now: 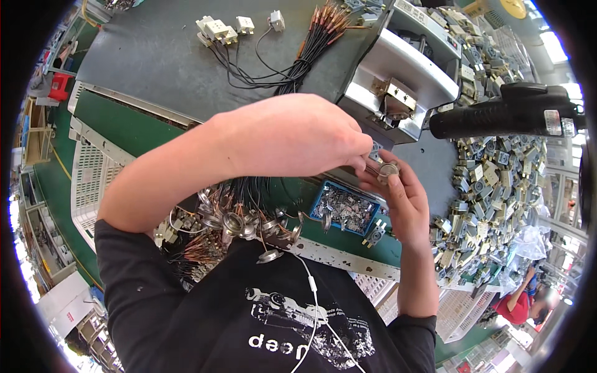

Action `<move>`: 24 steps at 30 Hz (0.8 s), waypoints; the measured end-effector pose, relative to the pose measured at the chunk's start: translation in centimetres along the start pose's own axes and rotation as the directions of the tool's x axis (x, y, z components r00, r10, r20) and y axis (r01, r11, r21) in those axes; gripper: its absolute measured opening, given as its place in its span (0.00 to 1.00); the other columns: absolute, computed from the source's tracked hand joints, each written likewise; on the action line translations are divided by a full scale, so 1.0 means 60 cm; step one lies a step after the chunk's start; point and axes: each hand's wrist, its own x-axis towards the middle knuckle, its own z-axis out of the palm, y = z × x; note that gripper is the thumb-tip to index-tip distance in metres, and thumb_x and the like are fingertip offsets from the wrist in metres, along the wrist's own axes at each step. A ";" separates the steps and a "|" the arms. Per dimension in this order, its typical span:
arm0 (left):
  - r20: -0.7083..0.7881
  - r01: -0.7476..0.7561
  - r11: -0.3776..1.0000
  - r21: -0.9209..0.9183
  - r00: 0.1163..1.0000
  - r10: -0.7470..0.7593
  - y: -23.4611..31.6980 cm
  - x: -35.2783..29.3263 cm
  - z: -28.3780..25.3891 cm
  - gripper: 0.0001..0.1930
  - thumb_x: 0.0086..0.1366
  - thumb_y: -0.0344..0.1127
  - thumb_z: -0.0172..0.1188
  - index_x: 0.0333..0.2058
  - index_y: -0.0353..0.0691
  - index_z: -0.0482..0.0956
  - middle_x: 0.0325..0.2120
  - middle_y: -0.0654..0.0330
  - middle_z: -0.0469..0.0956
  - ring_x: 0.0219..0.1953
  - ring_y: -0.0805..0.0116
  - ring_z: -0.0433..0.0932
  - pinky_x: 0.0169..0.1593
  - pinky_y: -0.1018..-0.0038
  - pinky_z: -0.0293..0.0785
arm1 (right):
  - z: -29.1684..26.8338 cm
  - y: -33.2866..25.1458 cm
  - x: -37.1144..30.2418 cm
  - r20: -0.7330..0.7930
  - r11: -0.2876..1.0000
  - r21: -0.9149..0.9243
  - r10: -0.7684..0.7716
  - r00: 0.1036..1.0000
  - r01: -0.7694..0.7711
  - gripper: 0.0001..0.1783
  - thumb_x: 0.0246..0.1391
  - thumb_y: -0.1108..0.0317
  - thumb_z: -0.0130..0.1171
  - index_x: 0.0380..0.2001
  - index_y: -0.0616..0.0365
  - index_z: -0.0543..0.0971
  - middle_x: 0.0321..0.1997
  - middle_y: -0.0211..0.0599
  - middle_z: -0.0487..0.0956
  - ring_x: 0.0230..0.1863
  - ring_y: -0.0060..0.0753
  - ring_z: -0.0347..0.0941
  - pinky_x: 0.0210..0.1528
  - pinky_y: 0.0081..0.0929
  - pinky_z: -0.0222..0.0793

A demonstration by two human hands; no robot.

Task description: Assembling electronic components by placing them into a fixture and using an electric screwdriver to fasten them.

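My left hand (339, 140) reaches across from the left, its fingers pinched close to my right hand. What it grips is mostly hidden by the fingers. A small round metal cap (388, 170) sits between the thumb and fingers of my right hand (404, 199), which is closed on it. Just beyond the fingertips, a bit of grey-blue plastic (375, 148) shows. Below the hands is a blue tray (319, 198) of small metal pieces, and beside it lies a grey-and-cream plug-like block (375, 234). Several round metal caps on wires (234, 224) hang near my lap.
A silver-housed bench machine (404, 62) stands beyond my hands, with a black cylindrical device (497, 115) to its right. Plastic blocks (488, 180) are heaped along the right. A bundle of black wires (301, 65) with copper-coloured ends lies on the grey tabletop (143, 56). A person in red (516, 308) is far right.
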 end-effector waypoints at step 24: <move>-0.157 -0.081 0.945 0.317 0.978 0.137 0.008 -0.013 0.062 0.05 0.57 0.34 0.59 0.31 0.43 0.73 0.29 0.66 0.75 0.36 0.68 0.78 0.39 0.71 0.75 | 0.016 -0.029 -0.013 -0.097 0.927 -0.371 -0.093 0.991 0.050 0.17 0.64 0.74 0.59 0.55 0.64 0.77 0.43 0.32 0.81 0.43 0.19 0.76 0.49 0.21 0.73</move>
